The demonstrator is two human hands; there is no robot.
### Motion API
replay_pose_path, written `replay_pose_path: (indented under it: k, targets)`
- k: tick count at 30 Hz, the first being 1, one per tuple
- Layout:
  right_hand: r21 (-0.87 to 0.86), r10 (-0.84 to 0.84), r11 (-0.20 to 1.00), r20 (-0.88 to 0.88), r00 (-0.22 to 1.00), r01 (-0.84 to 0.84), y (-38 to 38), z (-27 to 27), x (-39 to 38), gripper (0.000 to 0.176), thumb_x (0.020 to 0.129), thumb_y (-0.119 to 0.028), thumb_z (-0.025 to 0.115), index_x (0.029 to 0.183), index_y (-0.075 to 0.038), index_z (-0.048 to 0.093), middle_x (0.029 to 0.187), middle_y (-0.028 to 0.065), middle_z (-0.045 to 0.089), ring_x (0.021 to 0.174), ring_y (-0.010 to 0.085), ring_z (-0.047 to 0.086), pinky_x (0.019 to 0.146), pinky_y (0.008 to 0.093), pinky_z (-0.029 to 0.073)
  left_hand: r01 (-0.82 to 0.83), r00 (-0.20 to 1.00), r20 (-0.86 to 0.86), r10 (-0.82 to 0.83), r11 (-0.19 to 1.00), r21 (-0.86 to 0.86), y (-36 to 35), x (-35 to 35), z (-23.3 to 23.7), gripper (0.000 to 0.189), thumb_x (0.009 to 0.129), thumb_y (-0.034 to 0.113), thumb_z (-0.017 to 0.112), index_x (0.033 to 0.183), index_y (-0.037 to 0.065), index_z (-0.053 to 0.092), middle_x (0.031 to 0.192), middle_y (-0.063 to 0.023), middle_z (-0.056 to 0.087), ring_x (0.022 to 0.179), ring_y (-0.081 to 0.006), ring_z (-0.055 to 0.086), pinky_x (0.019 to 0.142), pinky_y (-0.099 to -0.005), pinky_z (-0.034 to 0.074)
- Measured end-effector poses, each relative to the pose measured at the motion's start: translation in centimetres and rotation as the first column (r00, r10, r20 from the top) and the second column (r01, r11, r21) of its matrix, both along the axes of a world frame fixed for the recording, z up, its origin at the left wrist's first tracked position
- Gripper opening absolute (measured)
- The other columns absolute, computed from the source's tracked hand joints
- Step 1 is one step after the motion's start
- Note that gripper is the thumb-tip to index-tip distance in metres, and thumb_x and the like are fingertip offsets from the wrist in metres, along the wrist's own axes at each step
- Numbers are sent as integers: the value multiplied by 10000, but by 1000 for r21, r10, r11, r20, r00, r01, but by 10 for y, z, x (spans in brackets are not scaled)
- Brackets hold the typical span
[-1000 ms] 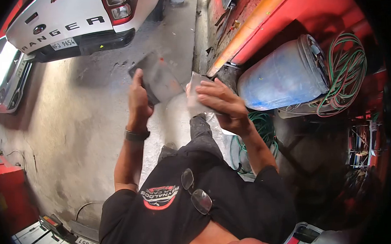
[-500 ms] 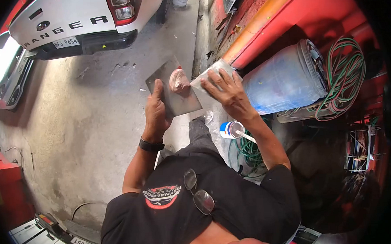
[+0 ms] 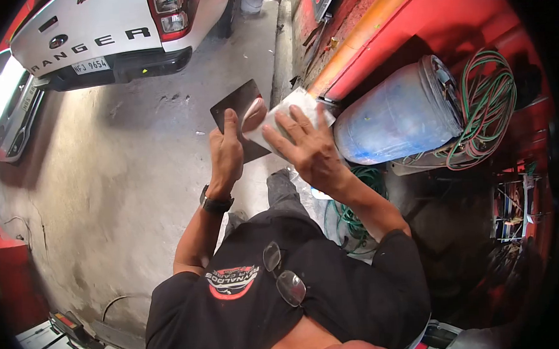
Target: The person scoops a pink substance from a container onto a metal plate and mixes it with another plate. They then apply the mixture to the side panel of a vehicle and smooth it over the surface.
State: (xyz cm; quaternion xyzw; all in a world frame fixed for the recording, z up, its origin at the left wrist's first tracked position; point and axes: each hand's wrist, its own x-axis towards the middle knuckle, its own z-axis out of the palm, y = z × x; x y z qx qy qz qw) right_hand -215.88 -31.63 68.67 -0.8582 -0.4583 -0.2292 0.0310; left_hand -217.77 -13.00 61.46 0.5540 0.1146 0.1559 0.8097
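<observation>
A flat dark mixing board [image 3: 247, 93] is gripped at its left edge by my left hand [image 3: 228, 155], thumb on top and fingers underneath. On the board sits a mound of pinkish putty [image 3: 253, 116]. My right hand [image 3: 313, 149] holds a pale, flat spreader [image 3: 305, 100], fingers spread across its upper face. The spreader's left side overlaps the board and the right edge of the putty in this view. Part of the board is hidden behind the spreader and my right hand.
A blue drum [image 3: 390, 118] lies at right beside a coiled green and red hose [image 3: 488, 110]. More green hose [image 3: 354, 218] lies below my right forearm, which mostly hides a can [image 3: 321, 194]. A white pickup [image 3: 104, 32] stands ahead on the concrete floor [image 3: 115, 183].
My right hand has moved left and slightly down with the spreader, from beside the board to over its right part. The board has tilted, and the forearm now covers most of the can.
</observation>
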Motion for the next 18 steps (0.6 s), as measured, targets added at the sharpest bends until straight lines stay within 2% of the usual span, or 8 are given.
replay_pose_path:
  k: [2,4,7,10,13,14,15,18]
  targets:
    - [47,-32,998,49,998,30,-2,19,0,429,875,-168,530,1286,-107,633,1358,206,544,1264,414,513,1124,686,160,-38,998,41,38,999,-12,-5,2,5,550,1057,459,416,937,12,713,647,89,423,581,-27,330,489,-245,243]
    - [189,-91,979,62,994,78,1,18,6,423,883,-156,524,1290,-104,626,1356,211,541,1268,412,509,1111,703,174,45,999,-19,-43,989,140,11,-4,2,558,1060,452,413,1017,-10,723,643,84,426,579,-31,333,488,-254,246]
    - [-30,88,996,8,996,-88,10,5,5,425,876,-93,532,1294,-93,610,1327,190,557,1254,380,528,1071,693,269,123,991,-77,-112,981,152,9,-12,26,548,1063,436,414,950,-3,721,641,75,420,588,-37,317,486,-266,222]
    - [164,135,981,-175,975,-106,-1,32,13,457,839,-15,551,1290,-71,607,1308,192,563,1244,346,544,1066,673,300,75,997,-44,-69,987,143,15,-6,9,521,1066,413,414,978,-18,692,707,29,549,594,-50,455,486,-248,343]
    - [557,372,828,-447,814,-73,9,16,25,559,792,84,551,1322,-90,586,1301,175,571,1201,330,574,1023,649,368,128,984,-48,-170,875,-467,3,-9,49,494,1065,395,415,1028,-39,648,872,-60,668,699,-110,629,584,-259,515]
    - [646,453,763,-495,741,-34,13,1,28,580,787,95,551,1333,-99,581,1300,168,574,1191,330,580,1012,647,380,154,984,-13,-179,878,-453,7,-6,40,496,1064,394,414,1063,-53,631,934,-86,674,746,-135,654,643,-275,540]
    - [595,400,800,-434,807,-77,12,-26,33,581,803,81,552,1359,-89,557,1322,162,562,1188,335,574,1032,579,407,175,982,20,-186,881,-439,15,-3,21,502,1062,393,414,1097,-66,615,995,-112,681,793,-159,679,702,-291,565]
    - [-34,21,999,-43,999,-23,-14,-40,29,524,848,37,529,1362,-61,546,1333,184,547,1196,359,557,1051,499,421,98,994,-3,-109,908,-407,22,-5,20,509,1061,398,417,1096,-62,629,991,-110,693,796,-158,684,720,-293,567]
